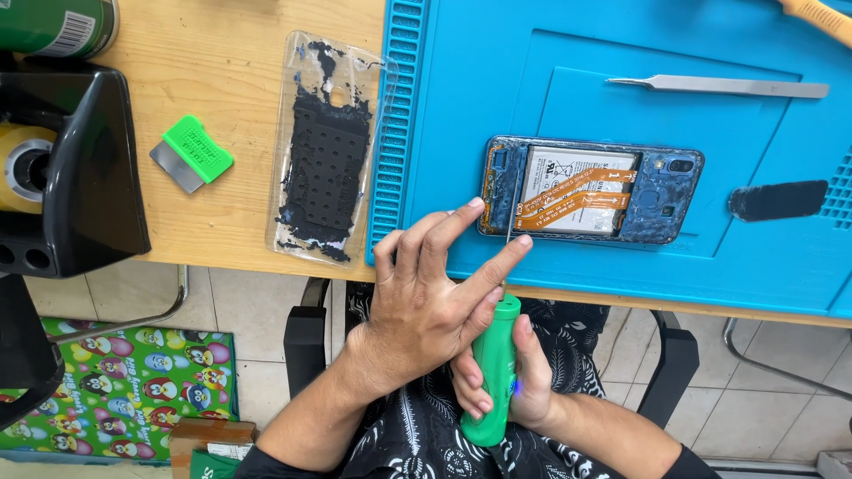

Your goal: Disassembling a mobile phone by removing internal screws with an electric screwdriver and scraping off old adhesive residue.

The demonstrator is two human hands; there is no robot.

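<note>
**A:** Start at the far left. What's parked there?

**B:** A black holder (80,168) with a roll of yellow tape in it, and a green can (55,25) lying at the top corner. Both sit off to the side on the wooden table (231,53), well apart from the work. Next comes a small green-handled scraper (191,153), lying flat with its blade toward the table edge.

**A:** And the clear piece with the black mess on it?

**B:** That's the phone's back cover (327,146), inner face up, with torn black adhesive stuck to it. It lies just beside the blue mat (621,62), its right edge at the mat's ribbed border. My guess is it's kept off the mat so the mat stays free for the phone.

**A:** Where's the phone itself?

**B:** The opened phone (590,189) lies flat on the mat, battery and orange ribbon cables showing, long side facing the person.

**A:** What are the hands doing?

**B:** The left hand (426,297) is spread, fingers apart, index tip on the phone's left end; it seems to pin the phone in place, and its middle finger steadies the thin bit. The right hand (519,381) is wrapped tight round a green electric screwdriver (493,368), held below the table edge so its bit reaches the phone's left end.

**A:** Anything further right?

**B:** Metal tweezers (719,86) above the phone, a black strip (778,200) beside it, and an orange handle (821,16) in the corner.
</note>
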